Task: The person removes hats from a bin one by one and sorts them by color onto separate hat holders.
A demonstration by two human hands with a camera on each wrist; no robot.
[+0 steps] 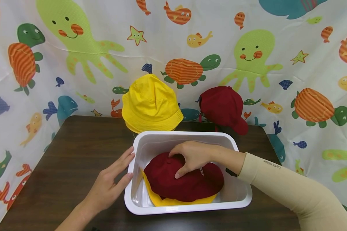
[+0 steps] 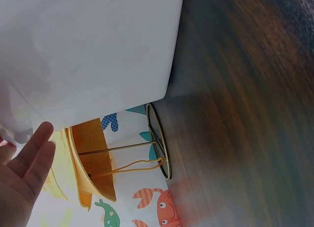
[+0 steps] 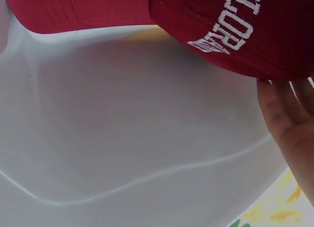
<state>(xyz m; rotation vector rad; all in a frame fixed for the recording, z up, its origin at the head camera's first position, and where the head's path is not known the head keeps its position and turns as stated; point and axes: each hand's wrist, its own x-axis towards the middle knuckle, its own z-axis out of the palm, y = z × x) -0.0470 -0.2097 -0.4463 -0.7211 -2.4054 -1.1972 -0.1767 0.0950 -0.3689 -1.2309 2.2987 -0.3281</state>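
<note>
A white plastic tub (image 1: pixel 188 210) stands on the table. Inside it, a dark red baseball cap (image 1: pixel 191 187) with white lettering lies on top of a yellow hat (image 1: pixel 153 194), of which only the brim's edge shows. My right hand (image 1: pixel 195 155) reaches into the tub and grips the red cap's crown, the thumb on its upper side and the fingers at its far edge. In the right wrist view those fingers (image 3: pixel 284 104) meet the cap's edge. My left hand (image 1: pixel 110 181), fingers extended, touches the tub's left rim.
Behind the tub a yellow bucket hat (image 1: pixel 151 102) sits on a wire stand (image 2: pixel 158 143). Another dark red cap (image 1: pixel 224 107) is propped at the back right. A curtain (image 1: pixel 162 38) printed with sea animals hangs behind the dark wooden table (image 1: pixel 75 154).
</note>
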